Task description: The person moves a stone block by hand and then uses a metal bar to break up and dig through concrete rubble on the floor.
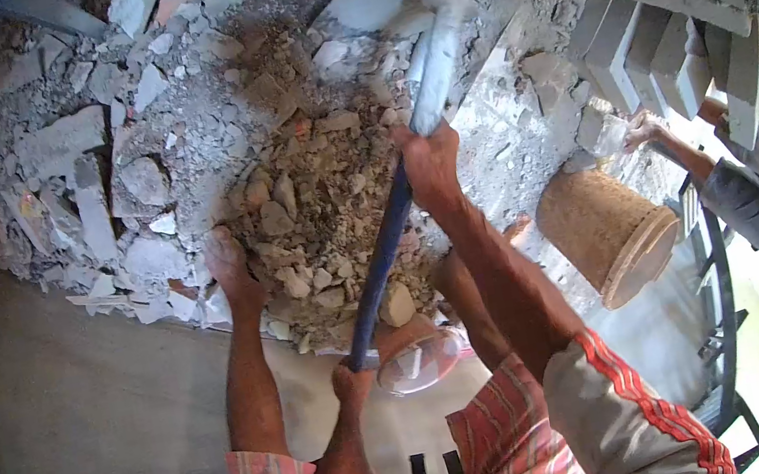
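My left hand (353,382) is closed round the lower end of the dark blue handle of a long tool (382,252). Higher up, my right hand (430,159) grips the same handle, where it meets a pale grey upper section. The tool's head end is blurred at the top, beside a pale flat piece in the rubble. Beneath the handle lies a heap of brown soil and stones (309,214). A small bucket (413,358) sits at the heap's lower edge, close to my left hand.
Broken grey rubble (78,138) spreads across the left and top. A large brown bucket (606,227) lies tilted at the right, near another person's hand (647,129). Tiles (652,52) lean at upper right. My bare feet stand either side of the heap.
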Available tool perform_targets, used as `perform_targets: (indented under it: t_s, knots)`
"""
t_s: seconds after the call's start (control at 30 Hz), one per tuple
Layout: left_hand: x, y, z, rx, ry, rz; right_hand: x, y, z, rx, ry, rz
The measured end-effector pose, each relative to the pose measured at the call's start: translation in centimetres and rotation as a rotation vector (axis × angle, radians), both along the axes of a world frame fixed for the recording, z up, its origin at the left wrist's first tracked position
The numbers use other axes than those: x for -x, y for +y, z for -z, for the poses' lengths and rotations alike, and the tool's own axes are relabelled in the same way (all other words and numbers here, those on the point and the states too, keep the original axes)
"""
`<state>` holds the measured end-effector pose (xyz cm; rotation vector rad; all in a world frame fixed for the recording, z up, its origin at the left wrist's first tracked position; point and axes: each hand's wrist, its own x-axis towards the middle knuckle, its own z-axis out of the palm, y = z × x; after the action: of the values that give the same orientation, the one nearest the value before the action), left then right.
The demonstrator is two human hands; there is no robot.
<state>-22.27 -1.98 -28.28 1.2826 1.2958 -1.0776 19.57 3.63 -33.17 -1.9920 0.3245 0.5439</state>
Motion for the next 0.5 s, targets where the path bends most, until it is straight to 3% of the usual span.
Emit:
perform_targets:
  t_s: [0.1,0.2,0.23,0.27,0.37,0.4,0.43,0.5]
  knots:
    - [-0.6,1.1,1.2,-0.03,-0.041,-0.017,-1.1,1.0,-5.4,-0.08,-0.006,0.077]
    - [-0.8,0.0,7.7,-0.295,-0.332,0.248,-5.9,1.5,-8.2,-0.034,-0.078,0.057]
    - [-5.6,2.8,6.8,-0.192,-0.272,0.116,-7.8,2.2,-8.0,-0.039,-0.092,0.048]
    - [-10.6,5.7,5.9,-0.091,-0.213,-0.013,-9.2,3.1,-7.5,-0.067,-0.093,0.09]
    - [-10.9,6.1,10.5,-0.002,-0.232,0.059,-12.2,3.6,-0.5,-0.03,-0.134,0.184]
    - [-8.1,4.5,13.4,0.005,-0.255,-0.105,-11.5,4.3,0.5,-0.059,-0.218,0.132]
    - [-5.3,2.9,16.4,0.013,-0.281,-0.269,-10.5,5.2,1.2,0.136,-0.347,-0.009]
    - [-10.7,5.2,9.8,0.181,-0.19,-0.276,-9.6,6.5,5.1,-0.033,-0.379,-0.105]
